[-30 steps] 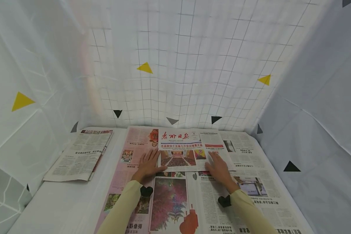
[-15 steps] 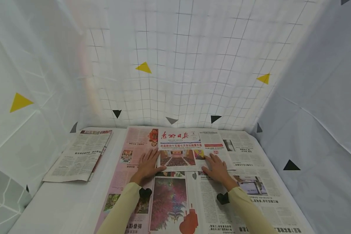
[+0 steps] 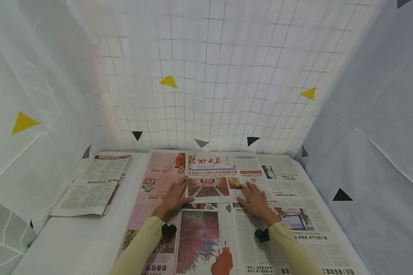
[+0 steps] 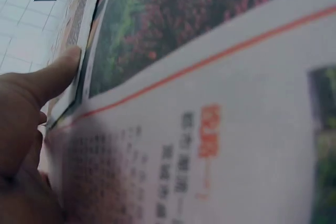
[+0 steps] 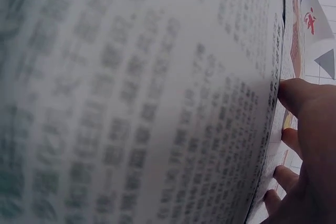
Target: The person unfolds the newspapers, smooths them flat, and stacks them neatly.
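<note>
left hand [image 3: 171, 198] and right hand [image 3: 256, 200], both spread, touch the folded newspaper [image 3: 220, 178] at its near side.

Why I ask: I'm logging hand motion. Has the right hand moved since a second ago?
Yes: the right hand has shifted slightly left, judged against the printed red lantern in the head view.

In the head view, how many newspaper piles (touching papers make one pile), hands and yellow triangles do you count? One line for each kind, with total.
Newspaper piles: 2
Hands: 2
Yellow triangles: 3
Total: 7
</note>
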Demonstrator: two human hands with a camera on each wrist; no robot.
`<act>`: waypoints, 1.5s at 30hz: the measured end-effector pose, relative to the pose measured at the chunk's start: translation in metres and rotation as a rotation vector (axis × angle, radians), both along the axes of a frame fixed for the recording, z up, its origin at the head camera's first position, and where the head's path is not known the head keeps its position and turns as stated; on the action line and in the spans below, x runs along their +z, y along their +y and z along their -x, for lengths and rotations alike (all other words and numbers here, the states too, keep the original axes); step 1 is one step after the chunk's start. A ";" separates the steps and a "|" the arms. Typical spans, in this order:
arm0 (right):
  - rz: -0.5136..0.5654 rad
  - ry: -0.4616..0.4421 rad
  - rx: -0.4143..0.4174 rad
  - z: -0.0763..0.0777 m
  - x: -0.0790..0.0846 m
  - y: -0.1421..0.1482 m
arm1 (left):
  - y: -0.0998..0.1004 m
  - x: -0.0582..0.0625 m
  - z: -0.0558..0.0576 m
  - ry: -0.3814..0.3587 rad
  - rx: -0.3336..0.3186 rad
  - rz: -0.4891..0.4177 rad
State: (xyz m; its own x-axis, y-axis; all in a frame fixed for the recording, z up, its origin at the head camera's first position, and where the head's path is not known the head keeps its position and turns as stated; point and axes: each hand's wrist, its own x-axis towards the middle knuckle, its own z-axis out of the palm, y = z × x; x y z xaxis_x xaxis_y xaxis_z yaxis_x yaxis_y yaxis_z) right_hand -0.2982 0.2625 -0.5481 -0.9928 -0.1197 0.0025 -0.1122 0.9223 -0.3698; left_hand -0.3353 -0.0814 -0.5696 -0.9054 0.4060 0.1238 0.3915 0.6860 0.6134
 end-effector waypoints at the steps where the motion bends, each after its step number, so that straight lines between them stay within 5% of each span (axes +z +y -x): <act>1: 0.007 0.007 0.002 0.000 0.000 0.000 | 0.001 0.001 0.000 -0.003 -0.016 -0.020; 7: 0.034 0.052 0.014 0.001 -0.005 0.003 | 0.005 0.006 -0.003 -0.029 -0.076 -0.094; 27: 0.077 0.048 0.034 -0.001 -0.010 0.004 | 0.011 -0.001 -0.008 0.035 -0.014 -0.033; 33: 0.070 0.054 0.025 0.006 -0.020 0.009 | 0.014 -0.003 -0.006 0.058 -0.053 0.010; 45: 0.107 0.053 0.052 0.000 -0.010 0.006 | 0.018 -0.001 -0.014 0.130 -0.151 0.019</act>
State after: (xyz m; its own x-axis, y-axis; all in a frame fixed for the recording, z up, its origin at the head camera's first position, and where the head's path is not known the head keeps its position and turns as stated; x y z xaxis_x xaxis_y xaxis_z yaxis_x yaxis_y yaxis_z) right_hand -0.2978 0.2688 -0.5584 -0.9834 -0.1675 0.0703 -0.1810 0.8703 -0.4581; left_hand -0.3211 -0.0631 -0.5709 -0.8113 0.5390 0.2264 0.5653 0.6246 0.5388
